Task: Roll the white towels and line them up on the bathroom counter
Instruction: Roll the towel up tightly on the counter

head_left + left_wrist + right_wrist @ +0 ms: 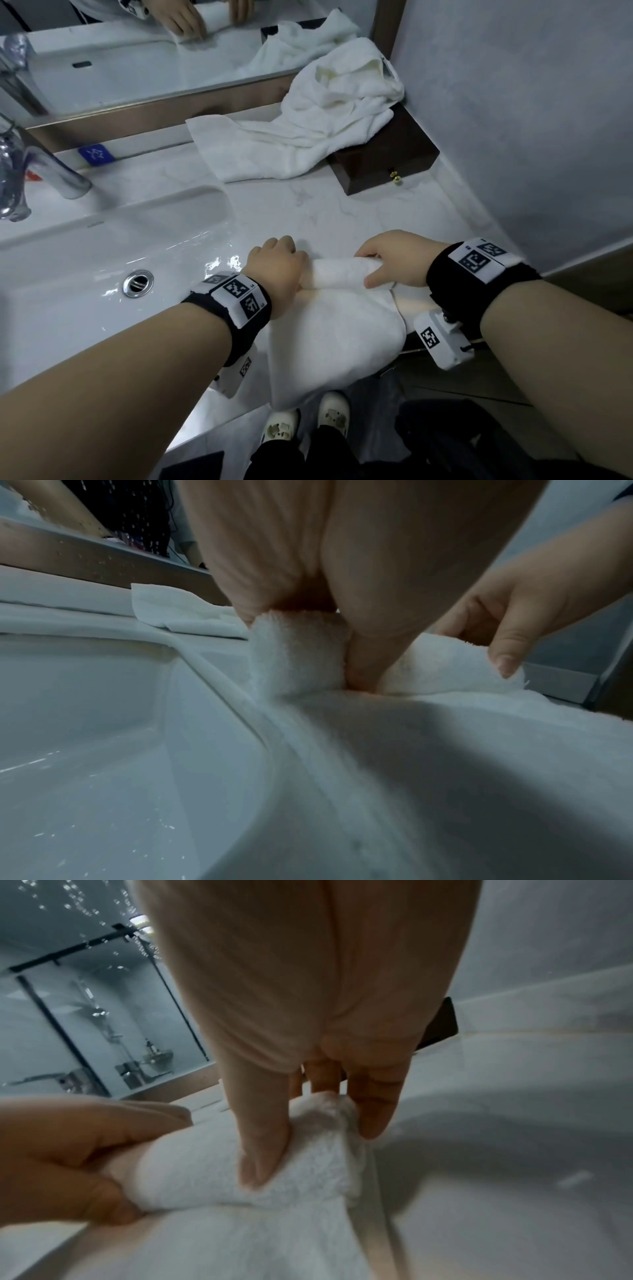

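Roll axis: the rolled towel [337, 274] lies left-right near the counter [308, 202] front edge, its flat tail hanging over that edge.
Hands: left hand [277, 270] and right hand [394, 260] each curl round one end, equally near.
Texture: soft white terry.
Waiting: loose towels [308, 137] at the back right corner.
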Demonstrator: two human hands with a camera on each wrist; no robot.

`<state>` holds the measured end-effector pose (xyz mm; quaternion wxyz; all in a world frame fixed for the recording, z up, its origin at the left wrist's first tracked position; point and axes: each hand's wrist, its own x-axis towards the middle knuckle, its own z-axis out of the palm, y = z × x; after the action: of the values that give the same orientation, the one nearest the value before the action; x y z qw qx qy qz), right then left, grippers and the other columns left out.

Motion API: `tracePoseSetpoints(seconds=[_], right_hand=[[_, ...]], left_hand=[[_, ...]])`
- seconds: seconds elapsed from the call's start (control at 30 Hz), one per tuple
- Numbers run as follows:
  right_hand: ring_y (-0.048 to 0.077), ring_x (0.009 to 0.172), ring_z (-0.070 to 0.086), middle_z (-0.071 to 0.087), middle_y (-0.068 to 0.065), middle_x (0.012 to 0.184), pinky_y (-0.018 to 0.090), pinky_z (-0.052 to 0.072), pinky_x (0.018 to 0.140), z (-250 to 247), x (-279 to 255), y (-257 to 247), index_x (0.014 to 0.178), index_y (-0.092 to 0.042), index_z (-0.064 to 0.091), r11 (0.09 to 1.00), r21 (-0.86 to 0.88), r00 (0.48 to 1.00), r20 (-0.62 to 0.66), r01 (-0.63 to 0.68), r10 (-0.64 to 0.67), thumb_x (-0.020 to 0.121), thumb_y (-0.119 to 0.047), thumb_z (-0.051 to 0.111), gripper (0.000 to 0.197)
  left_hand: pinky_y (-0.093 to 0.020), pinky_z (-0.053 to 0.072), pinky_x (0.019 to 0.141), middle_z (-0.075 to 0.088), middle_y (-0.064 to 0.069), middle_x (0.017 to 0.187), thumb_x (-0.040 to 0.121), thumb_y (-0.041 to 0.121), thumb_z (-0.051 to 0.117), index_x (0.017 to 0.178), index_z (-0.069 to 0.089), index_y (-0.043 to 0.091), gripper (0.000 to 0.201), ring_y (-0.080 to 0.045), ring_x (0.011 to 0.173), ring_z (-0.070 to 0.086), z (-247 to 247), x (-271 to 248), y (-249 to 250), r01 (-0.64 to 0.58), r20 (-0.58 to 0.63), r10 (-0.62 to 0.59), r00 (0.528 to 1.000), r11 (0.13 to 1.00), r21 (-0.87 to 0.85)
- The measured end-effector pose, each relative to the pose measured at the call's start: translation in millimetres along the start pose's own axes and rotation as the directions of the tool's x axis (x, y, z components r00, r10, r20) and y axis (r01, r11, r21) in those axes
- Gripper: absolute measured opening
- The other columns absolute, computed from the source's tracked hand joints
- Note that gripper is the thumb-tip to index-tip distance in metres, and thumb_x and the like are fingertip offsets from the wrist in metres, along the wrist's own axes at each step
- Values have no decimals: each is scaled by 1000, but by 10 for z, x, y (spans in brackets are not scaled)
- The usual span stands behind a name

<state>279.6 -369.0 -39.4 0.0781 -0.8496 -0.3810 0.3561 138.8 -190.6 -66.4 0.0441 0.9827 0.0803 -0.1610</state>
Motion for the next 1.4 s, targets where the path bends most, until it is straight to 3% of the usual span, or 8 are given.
tracePoseSetpoints(seconds=[0.2, 0.37, 0.47, 0.57, 0.73, 0.9, 1.13, 1.4], right_hand=[[22, 109, 49, 56, 1, 113, 35, 43, 91, -4, 90, -58, 121, -20, 56, 969, -245, 998, -56, 12, -27, 83, -31, 70, 41], [22, 108, 45, 55, 1, 109, 32, 41, 90, -6, 115, -73, 111, -20, 58, 951, -306, 984, -151, 41, -91, 86, -26, 67, 28], [21, 108, 44, 55, -1, 111, 32, 41, 93, 45, 97, -38, 112, -19, 59, 946, -318, 970, -200, 65, -135, 87, -27, 66, 27], [19, 107, 44, 56, -3, 110, 31, 40, 92, 99, 79, -2, 110, -19, 60, 950, -302, 951, -261, 83, -166, 87, -25, 66, 25], [20, 100, 45, 53, -3, 104, 32, 41, 85, 128, 80, 35, 102, -18, 61, 936, -332, 929, -297, 115, -220, 86, -25, 66, 19], [20, 98, 45, 51, -3, 102, 30, 40, 80, 98, 122, 49, 101, -19, 60, 914, -384, 914, -310, 132, -262, 84, -22, 68, 19], [22, 83, 37, 42, -2, 87, 32, 28, 66, 226, 57, 52, 81, -16, 49, 890, -448, 889, -367, 89, -274, 68, 5, 62, 28], [17, 89, 34, 34, -7, 94, 33, 23, 74, 224, 28, -28, 87, -29, 32, 933, -359, 944, -304, 14, -131, 71, -9, 55, 35]], left_hand=[[-31, 29, 79, 37, -4, 121, 87, 17, 59, 120, 46, 17, 36, -26, 104, 40, 45, -10, 54, 21, -46, -20, 999, 999, 35], [-47, 18, 115, 18, -6, 154, 90, 15, 52, 147, 27, 18, 63, -28, 135, 28, 93, -56, 65, -51, -105, 54, 993, 998, 31], [-54, 2, 119, 12, -1, 161, 95, 17, 48, 155, 5, 14, 74, -22, 147, 14, 108, -79, 24, -104, -50, 106, 993, 994, 43], [-47, 7, 120, 25, 3, 158, 101, 34, 41, 156, 6, 17, 67, -18, 146, 19, 74, -61, -5, -114, -17, 113, 993, 991, -75], [-35, 40, 98, 53, 2, 129, 101, 34, 43, 140, 42, 21, 41, -21, 119, 50, -84, -15, -34, -74, 30, 91, 995, 927, -368], [-30, 34, 68, 52, 0, 103, 90, 34, 62, 102, 45, 17, 26, -20, 81, 50, -196, 67, -26, 94, 119, -42, 992, 875, -475], [-41, 44, 88, 41, -4, 123, 91, 36, 60, 125, 36, 19, 45, -29, 107, 48, -177, 42, 172, 47, 191, -7, 981, 978, -203], [-32, 34, 76, 37, -5, 125, 90, 19, 59, 135, 28, 20, 54, -25, 105, 45, -108, 20, 348, 116, 69, -122, 990, 989, 87]])
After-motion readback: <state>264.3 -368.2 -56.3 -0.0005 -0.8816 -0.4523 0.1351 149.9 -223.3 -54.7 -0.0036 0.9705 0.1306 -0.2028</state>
